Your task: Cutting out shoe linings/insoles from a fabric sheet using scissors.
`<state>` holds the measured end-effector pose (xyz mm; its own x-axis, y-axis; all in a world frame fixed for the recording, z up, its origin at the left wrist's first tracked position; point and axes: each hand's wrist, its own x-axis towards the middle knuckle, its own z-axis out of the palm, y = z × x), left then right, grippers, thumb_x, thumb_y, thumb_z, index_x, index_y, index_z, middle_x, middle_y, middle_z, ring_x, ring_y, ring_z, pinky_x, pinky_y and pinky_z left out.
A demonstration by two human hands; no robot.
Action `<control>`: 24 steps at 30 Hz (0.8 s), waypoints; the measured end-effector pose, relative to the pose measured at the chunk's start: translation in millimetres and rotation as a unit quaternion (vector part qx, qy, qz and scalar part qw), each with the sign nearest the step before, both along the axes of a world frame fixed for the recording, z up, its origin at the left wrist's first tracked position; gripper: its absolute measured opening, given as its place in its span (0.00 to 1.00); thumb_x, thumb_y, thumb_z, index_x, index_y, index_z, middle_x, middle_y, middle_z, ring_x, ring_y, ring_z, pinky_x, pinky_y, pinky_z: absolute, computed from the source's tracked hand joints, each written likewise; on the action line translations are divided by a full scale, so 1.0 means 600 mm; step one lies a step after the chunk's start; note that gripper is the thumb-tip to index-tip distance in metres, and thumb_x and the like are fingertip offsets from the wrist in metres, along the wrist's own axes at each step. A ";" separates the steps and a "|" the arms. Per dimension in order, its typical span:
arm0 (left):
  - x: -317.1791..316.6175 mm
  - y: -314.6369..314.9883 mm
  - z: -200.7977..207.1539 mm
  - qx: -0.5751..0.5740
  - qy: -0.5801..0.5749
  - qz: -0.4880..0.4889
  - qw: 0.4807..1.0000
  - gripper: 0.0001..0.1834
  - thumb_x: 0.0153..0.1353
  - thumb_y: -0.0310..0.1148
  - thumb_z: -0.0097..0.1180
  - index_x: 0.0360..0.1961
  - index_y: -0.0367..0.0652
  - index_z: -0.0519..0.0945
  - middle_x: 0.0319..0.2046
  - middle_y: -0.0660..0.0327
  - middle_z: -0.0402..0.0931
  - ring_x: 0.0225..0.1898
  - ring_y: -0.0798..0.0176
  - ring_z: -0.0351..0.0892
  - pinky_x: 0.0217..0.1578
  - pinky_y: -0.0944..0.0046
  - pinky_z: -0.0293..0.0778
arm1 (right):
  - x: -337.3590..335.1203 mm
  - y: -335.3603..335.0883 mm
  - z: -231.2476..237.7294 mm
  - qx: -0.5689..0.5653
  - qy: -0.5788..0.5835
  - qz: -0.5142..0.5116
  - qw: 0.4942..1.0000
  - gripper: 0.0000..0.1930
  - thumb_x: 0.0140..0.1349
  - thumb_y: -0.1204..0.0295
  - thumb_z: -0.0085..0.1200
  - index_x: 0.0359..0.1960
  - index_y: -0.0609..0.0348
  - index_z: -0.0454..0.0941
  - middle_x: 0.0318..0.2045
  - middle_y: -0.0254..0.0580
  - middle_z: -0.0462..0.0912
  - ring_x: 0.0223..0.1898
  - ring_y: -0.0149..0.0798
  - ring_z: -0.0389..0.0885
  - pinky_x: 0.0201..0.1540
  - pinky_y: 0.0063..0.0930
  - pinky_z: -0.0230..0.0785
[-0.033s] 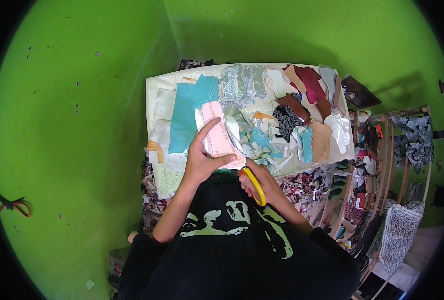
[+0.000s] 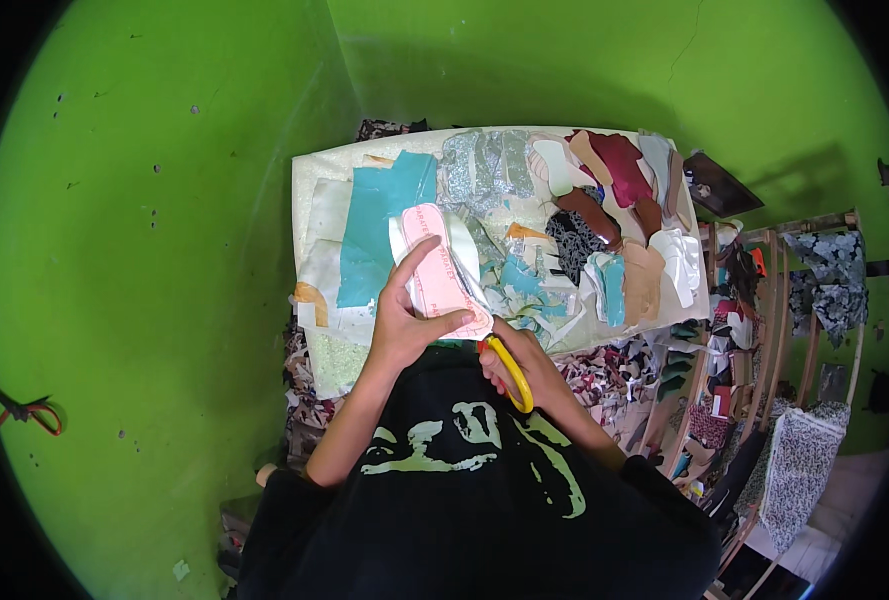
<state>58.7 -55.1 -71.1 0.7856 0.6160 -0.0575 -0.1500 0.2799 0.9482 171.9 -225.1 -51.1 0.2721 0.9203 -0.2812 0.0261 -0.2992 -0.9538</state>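
Observation:
My left hand (image 2: 404, 318) grips a pink shoe insole (image 2: 434, 255) laid over white sheet material (image 2: 466, 248). Its thumb and index finger press on the pink face, which carries red print. White edges of the sheet stick out on both sides of the insole. Scissors with yellow handles (image 2: 510, 370) are held in my right hand (image 2: 524, 350), close to the insole's near end. The blades are mostly hidden, so how far they are apart cannot be seen. Beneath and beyond my hands, a teal sheet (image 2: 379, 220) lies on the pale worktable (image 2: 324, 165).
Cut pieces in brown, maroon, beige (image 2: 643, 280) and white cover the table's right part. Small teal scraps (image 2: 524, 275) lie near its middle. A wooden rack (image 2: 779, 330) with materials stands at right, above a heap of scraps (image 2: 614, 385). Green walls (image 2: 184, 250) enclose the left and back.

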 end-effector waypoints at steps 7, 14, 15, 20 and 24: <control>0.011 -0.023 0.013 -0.044 -0.048 0.031 0.997 0.52 0.43 0.14 0.72 0.71 0.39 0.59 0.56 0.54 0.74 0.52 0.63 0.78 0.52 0.63 0.78 | -0.002 0.002 -0.029 0.058 -0.075 0.012 0.995 0.30 0.70 0.51 0.49 0.62 0.63 0.64 0.20 0.45 0.74 0.18 0.39 0.74 0.23 0.33 0.64; 0.009 -0.030 0.010 -0.023 -0.037 0.040 0.998 0.50 0.46 0.15 0.71 0.71 0.38 0.59 0.56 0.55 0.74 0.52 0.64 0.78 0.52 0.63 0.78 | -0.011 0.005 -0.001 0.006 0.003 -0.016 1.000 0.27 0.70 0.56 0.51 0.62 0.63 0.65 0.19 0.37 0.76 0.16 0.31 0.74 0.19 0.25 0.67; 0.009 -0.032 0.011 -0.023 -0.037 0.040 0.998 0.50 0.46 0.15 0.71 0.71 0.38 0.59 0.56 0.55 0.74 0.52 0.64 0.78 0.52 0.63 0.78 | -0.013 0.005 0.000 0.006 0.003 -0.017 1.000 0.27 0.70 0.56 0.51 0.62 0.63 0.65 0.19 0.37 0.76 0.16 0.31 0.74 0.19 0.25 0.67; 0.006 -0.036 0.012 -0.025 -0.029 0.046 0.998 0.49 0.47 0.19 0.74 0.70 0.38 0.60 0.57 0.54 0.72 0.54 0.64 0.75 0.54 0.63 0.76 | -0.014 0.007 0.010 0.022 -0.056 -0.010 0.998 0.23 0.71 0.52 0.48 0.43 0.65 0.69 0.19 0.37 0.75 0.15 0.31 0.74 0.19 0.24 0.69; 0.005 -0.038 0.016 -0.034 -0.029 0.043 0.998 0.48 0.48 0.18 0.73 0.70 0.38 0.60 0.57 0.53 0.72 0.55 0.64 0.74 0.54 0.63 0.75 | -0.010 0.006 -0.008 0.043 -0.063 0.001 0.997 0.24 0.71 0.50 0.48 0.43 0.65 0.69 0.19 0.37 0.74 0.15 0.31 0.74 0.19 0.24 0.69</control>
<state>61.6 -78.2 -61.7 0.7338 0.6769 -0.0581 -0.2295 0.3275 0.9166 166.0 -221.5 -55.7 0.2987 0.9401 -0.1643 0.1476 -0.2156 -0.9653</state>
